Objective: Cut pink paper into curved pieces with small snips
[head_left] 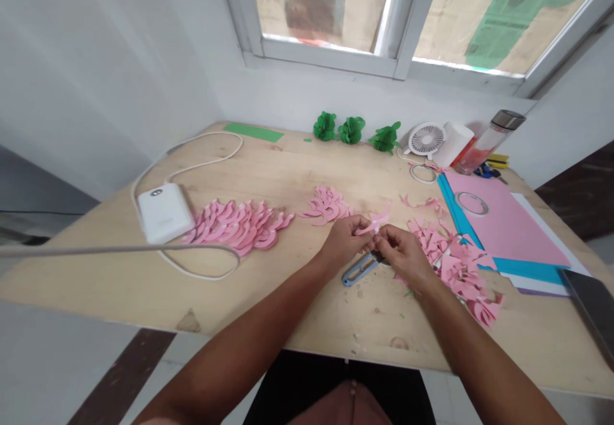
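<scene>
Under a white-framed window [326, 61], a plywood table [297, 176] holds a paper-craft spread. Along the far edge stand three green paper pompoms [352, 130], with a small white fan [426, 139] and a glass bottle [484, 140] toward the far right. At right, a pink card sheet [499, 214] lies on a blue sheet [527, 270]; at left, a white power bank [165, 213] trails a white cable [201, 168]. Cut pink paper shapes cover the wood in three groups: a long overlapping row [235, 227] at left, a small cluster [326, 204] at center and a loose pile [455, 265] at right, just beside the hands. Near the table's center, the left hand [343, 243] and right hand [405, 255] almost meet, their fingers pinching a small pink paper piece [377, 222] above the wood. Blue-handled snips [357, 270] sit directly beneath them; whether either hand touches the snips cannot be told.
</scene>
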`<action>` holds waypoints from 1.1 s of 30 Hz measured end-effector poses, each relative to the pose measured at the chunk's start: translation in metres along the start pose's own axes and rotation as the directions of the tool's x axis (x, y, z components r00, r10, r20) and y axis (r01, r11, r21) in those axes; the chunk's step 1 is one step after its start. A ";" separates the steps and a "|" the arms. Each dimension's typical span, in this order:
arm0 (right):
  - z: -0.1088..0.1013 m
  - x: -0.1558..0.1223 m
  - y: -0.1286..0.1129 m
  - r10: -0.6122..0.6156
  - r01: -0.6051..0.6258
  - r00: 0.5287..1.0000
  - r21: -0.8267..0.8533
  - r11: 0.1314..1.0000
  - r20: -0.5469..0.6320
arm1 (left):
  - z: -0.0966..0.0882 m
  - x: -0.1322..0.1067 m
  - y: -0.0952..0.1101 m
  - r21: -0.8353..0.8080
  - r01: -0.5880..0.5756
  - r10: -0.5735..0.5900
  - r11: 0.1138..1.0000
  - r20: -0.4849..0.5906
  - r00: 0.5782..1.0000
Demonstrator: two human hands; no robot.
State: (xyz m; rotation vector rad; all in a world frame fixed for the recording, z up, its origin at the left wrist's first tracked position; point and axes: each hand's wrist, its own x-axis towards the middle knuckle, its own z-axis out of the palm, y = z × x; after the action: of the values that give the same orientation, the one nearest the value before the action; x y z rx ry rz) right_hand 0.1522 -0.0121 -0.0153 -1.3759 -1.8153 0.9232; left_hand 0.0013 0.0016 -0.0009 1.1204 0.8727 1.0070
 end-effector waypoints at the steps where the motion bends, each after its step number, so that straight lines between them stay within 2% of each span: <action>1: 0.000 0.000 0.000 0.000 0.000 1.000 -0.001 1.000 -0.001 | 0.000 0.000 0.000 0.001 0.001 -0.001 1.000 -0.002 1.000; 33: 0.000 -0.001 0.002 0.009 -0.009 0.999 0.009 1.000 0.040 | -0.001 0.000 0.000 0.033 -0.003 0.003 0.999 0.004 1.000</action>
State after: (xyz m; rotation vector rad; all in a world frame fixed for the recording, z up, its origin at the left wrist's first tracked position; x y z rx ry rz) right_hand 0.1538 -0.0122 -0.0170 -1.3701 -1.8338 0.9689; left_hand 0.0005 0.0016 -0.0008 1.1513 0.8877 0.9955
